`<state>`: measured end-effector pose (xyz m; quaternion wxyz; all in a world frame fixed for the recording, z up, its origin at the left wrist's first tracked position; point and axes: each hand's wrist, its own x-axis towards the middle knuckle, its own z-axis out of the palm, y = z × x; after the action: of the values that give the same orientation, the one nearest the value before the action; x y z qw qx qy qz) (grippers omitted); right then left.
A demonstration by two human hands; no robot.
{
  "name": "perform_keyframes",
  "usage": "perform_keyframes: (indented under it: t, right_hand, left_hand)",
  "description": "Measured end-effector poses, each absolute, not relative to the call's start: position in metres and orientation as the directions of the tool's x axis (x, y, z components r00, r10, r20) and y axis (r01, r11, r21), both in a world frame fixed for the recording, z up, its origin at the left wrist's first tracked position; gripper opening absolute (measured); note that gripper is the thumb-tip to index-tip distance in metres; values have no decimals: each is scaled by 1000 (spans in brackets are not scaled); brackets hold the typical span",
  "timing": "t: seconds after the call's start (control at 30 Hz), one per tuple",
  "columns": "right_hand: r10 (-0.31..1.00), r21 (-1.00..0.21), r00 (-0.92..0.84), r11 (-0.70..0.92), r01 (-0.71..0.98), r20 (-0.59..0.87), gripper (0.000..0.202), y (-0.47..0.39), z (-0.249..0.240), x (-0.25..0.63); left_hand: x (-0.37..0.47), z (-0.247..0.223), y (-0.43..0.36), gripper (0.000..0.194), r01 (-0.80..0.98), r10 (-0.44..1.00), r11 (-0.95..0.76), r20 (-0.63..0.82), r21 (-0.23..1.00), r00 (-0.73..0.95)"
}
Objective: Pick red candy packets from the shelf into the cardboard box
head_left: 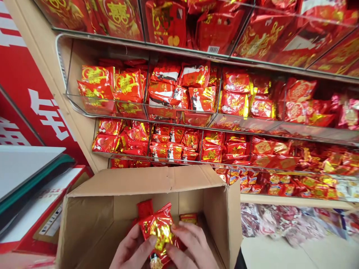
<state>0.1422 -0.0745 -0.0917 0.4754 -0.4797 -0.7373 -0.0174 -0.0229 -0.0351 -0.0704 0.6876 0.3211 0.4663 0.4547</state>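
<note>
Both of my hands are inside an open cardboard box (92, 216) at the bottom middle. My left hand (131, 250) and my right hand (193, 246) together hold a bunch of shiny red and gold candy packets (157, 228) just above the box's floor. More red packets (188, 218) lie deeper in the box behind my hands. The bottom of the box is mostly hidden by my hands.
Clear-fronted shelves (174, 112) full of red and gold packets rise behind the box in several rows. A red wall panel (25, 93) with white characters stands at left. Flat white and green boards (25, 172) lie over red cartons at left. Pink packets (280, 220) fill the low shelf at right.
</note>
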Motion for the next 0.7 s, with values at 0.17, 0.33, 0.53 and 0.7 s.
perform_keyframes:
  t: [0.17, 0.33, 0.53, 0.7]
  right_hand:
    - [664, -189, -462, 668, 719, 588, 33, -78, -54, 162]
    - [583, 6, -479, 631, 776, 656, 28, -41, -18, 201]
    - [692, 386, -354, 117, 915, 629, 19, 58, 9, 238]
    - [826, 481, -244, -37, 876, 508, 27, 111, 17, 228]
  left_hand:
    - [-24, -62, -49, 40, -293, 919, 394, -368, 871, 140]
    - [-39, -76, -48, 29, -57, 881, 363, -323, 930, 344]
    - [-64, -141, -45, 20, 300, 861, 269, -368, 915, 351]
    - [-80, -174, -48, 22, 280, 875, 303, -382, 911, 297]
